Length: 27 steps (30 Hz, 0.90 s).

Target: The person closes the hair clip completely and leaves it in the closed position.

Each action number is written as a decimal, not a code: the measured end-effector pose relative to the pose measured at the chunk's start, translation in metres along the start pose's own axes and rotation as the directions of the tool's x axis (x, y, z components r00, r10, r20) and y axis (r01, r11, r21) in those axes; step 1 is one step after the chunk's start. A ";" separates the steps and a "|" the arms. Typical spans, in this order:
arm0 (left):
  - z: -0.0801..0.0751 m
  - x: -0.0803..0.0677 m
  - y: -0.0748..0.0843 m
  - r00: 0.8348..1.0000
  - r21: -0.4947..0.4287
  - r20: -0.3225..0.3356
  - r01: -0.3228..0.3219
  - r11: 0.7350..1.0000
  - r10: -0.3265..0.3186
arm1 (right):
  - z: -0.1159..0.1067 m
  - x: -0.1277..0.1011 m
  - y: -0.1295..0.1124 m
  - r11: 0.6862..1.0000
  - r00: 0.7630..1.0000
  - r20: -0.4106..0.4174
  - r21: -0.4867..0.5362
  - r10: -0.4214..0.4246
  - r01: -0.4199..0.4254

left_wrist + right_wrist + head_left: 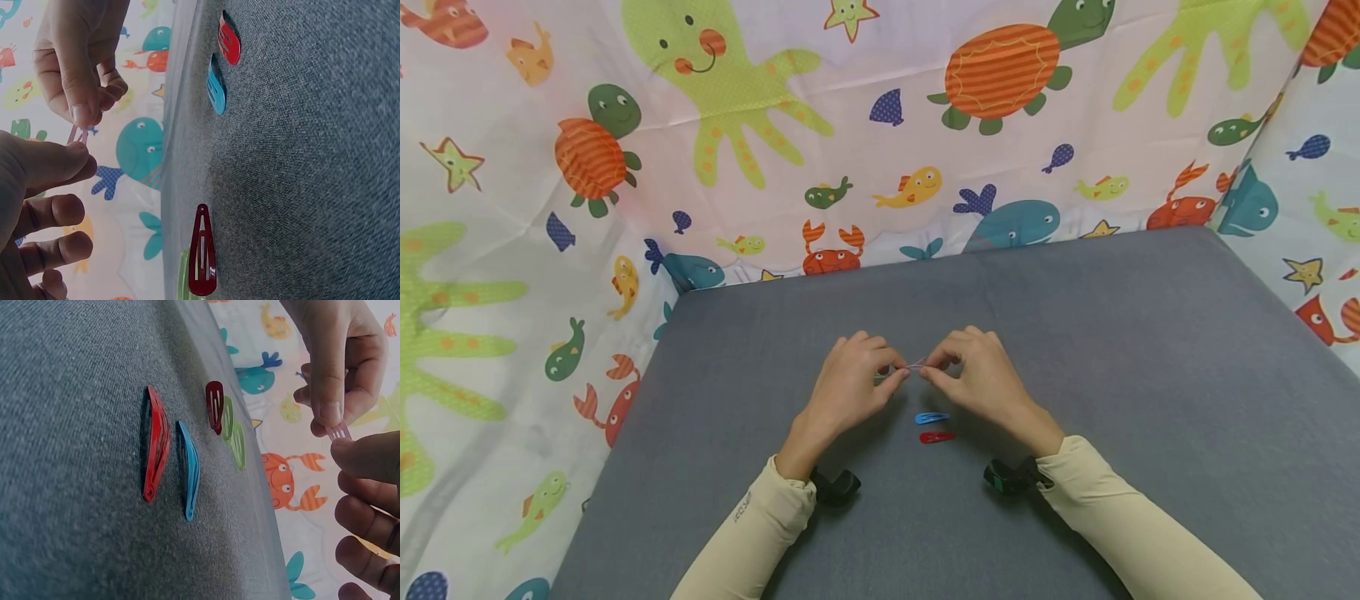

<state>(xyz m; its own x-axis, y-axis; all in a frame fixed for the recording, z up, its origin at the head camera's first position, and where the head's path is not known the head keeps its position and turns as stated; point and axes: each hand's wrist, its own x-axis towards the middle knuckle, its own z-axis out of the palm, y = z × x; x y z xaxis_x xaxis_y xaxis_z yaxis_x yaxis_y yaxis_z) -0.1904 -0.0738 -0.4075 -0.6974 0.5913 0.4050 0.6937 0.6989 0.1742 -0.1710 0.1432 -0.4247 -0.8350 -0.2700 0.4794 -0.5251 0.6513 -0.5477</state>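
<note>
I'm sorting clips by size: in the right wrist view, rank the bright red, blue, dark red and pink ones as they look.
1. Bright red clip
2. Blue clip, slightly smaller
3. Dark red clip, though farther from the camera
Unranked: pink clip, partly hidden, so unsure

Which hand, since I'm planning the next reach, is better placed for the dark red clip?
Probably the left hand: the dark red clip lies nearer that side, while the right hand sits farther across. Both hands pinch the pink clip, so the left would first let go.
</note>
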 end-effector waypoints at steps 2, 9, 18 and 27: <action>0.000 0.000 0.000 1.000 -0.002 0.003 -0.001 1.000 0.001 | -0.001 0.000 0.000 1.000 1.000 0.006 -0.008 0.023 -0.023; 0.001 0.000 0.000 1.000 -0.012 0.015 0.006 1.000 -0.005 | -0.004 0.001 0.004 1.000 0.997 0.077 0.001 0.020 -0.020; 0.001 0.001 0.000 1.000 -0.042 0.022 0.003 0.999 -0.002 | -0.007 0.003 0.005 0.998 0.989 0.145 0.065 -0.017 0.007; 0.002 0.000 -0.001 1.000 -0.084 0.010 -0.014 0.996 0.015 | -0.006 0.003 0.006 0.998 0.993 0.107 0.058 -0.040 0.034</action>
<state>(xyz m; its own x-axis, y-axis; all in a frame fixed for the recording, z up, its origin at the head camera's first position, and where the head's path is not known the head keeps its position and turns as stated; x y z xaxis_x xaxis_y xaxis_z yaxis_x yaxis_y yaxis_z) -0.1910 -0.0735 -0.4093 -0.6886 0.6055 0.3989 0.7161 0.6542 0.2432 -0.1754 0.1507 -0.4227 -0.8262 -0.3703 0.4247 -0.5617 0.5998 -0.5698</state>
